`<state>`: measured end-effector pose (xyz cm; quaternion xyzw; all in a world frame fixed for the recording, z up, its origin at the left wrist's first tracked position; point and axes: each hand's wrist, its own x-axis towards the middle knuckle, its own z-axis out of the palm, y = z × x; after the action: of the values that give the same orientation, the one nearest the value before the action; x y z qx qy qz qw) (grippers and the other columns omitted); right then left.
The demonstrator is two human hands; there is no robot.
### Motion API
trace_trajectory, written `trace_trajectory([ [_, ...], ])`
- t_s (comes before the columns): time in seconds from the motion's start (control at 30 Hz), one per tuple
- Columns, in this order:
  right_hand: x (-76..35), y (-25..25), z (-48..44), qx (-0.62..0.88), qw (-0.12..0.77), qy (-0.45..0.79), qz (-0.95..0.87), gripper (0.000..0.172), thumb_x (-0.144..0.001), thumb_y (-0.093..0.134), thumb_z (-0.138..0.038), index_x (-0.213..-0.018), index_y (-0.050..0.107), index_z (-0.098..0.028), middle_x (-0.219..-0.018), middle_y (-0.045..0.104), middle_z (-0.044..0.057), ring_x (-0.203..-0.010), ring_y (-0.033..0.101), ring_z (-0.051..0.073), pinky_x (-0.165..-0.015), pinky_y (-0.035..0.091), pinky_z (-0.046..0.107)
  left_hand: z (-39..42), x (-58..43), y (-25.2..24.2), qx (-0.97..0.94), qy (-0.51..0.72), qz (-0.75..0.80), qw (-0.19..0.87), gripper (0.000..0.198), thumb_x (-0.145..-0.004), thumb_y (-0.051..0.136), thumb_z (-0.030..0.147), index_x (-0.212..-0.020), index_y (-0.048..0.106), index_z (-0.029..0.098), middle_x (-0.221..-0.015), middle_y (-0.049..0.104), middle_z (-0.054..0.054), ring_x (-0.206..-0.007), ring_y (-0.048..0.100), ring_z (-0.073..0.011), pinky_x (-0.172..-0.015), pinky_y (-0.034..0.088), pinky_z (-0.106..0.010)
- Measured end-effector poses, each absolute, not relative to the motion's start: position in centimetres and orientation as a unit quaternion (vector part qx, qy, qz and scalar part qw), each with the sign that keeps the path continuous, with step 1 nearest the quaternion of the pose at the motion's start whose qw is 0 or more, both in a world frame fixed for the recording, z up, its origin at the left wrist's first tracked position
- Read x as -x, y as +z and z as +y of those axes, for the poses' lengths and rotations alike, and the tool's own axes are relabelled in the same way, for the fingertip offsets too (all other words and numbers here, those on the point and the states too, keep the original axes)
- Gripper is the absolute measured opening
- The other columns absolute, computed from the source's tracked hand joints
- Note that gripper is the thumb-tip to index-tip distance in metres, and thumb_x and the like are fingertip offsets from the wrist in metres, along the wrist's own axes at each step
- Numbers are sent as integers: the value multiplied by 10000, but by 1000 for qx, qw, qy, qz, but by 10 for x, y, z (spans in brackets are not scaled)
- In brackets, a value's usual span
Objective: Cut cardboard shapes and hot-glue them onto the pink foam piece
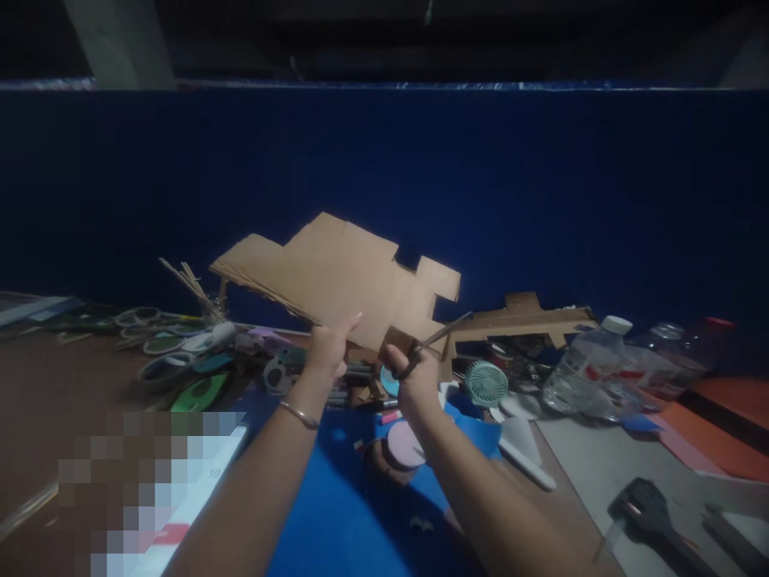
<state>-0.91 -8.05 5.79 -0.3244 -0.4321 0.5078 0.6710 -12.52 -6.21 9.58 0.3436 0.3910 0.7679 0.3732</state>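
Observation:
My left hand (pixel 328 353) grips the lower edge of a large flat piece of brown cardboard (pixel 336 276), thumb up against its face, and holds it raised above the table. My right hand (pixel 414 377) is closed round the handles of a pair of scissors (pixel 436 340); the blades point up and right at the cardboard's lower right edge. A thin bracelet sits on my left wrist.
A blue sheet (pixel 342 513) lies under my arms. Around it sit tape rolls (pixel 180 365), wooden sticks (pixel 192 284), a small green fan (pixel 485 383), plastic bottles (pixel 582 369), more cardboard (pixel 522 320), orange paper (pixel 721 425) and a black tool (pixel 652 513). A dark blue wall stands behind.

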Motion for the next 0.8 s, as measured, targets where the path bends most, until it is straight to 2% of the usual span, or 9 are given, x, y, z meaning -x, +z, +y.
trace_trajectory([
  [0.17,-14,48,-102,353,620,478,-511,199,-616,701,-309,-676,673,-121,-560,620,22,-533,547,159,-532,437,280,-65,155,115,-280,819,410,288,328,-581,732,293,-848,644,123,-831,694,-45,-819,654,-199,-697,546,-306],
  [0.23,-25,43,-113,373,581,471,-549,170,-588,715,-279,-646,683,-122,-528,597,8,-505,518,147,-519,426,273,-63,165,117,-276,828,409,267,337,-555,750,255,-853,645,136,-860,692,-24,-858,642,-178,-727,536,-264],
  [0.37,-53,41,-132,413,515,447,-603,151,-551,723,-255,-631,691,-131,-534,593,10,-508,504,155,-493,414,266,-50,163,104,-297,803,426,292,351,-552,772,265,-853,657,126,-847,695,-32,-844,641,-161,-747,520,-247],
  [0.47,-81,43,-145,442,491,427,-617,123,-574,701,-260,-610,680,-144,-520,590,16,-533,528,179,-512,431,277,-38,161,83,-307,752,473,342,345,-633,744,283,-921,637,126,-888,681,-47,-816,635,-147,-736,516,-263],
  [0.6,-117,38,-170,511,429,352,-656,168,-602,673,-329,-542,651,-173,-500,597,28,-500,549,207,-529,465,314,-30,168,47,-311,633,577,413,313,-851,532,316,-1109,536,137,-1090,579,-85,-919,588,-187,-774,504,-381],
  [0.7,-140,26,-191,540,379,298,-690,154,-620,659,-331,-672,710,-195,-630,677,68,-591,615,264,-573,503,340,-31,174,25,-322,538,643,439,331,-864,510,310,-1152,506,147,-1141,545,-91,-962,568,-206,-792,495,-415],
  [0.8,-156,14,-210,564,348,273,-697,135,-643,660,-332,-705,732,-236,-693,693,83,-641,636,288,-567,522,352,-34,176,21,-365,472,683,421,336,-857,521,309,-1148,510,141,-1139,548,-95,-963,569,-207,-795,494,-410],
])
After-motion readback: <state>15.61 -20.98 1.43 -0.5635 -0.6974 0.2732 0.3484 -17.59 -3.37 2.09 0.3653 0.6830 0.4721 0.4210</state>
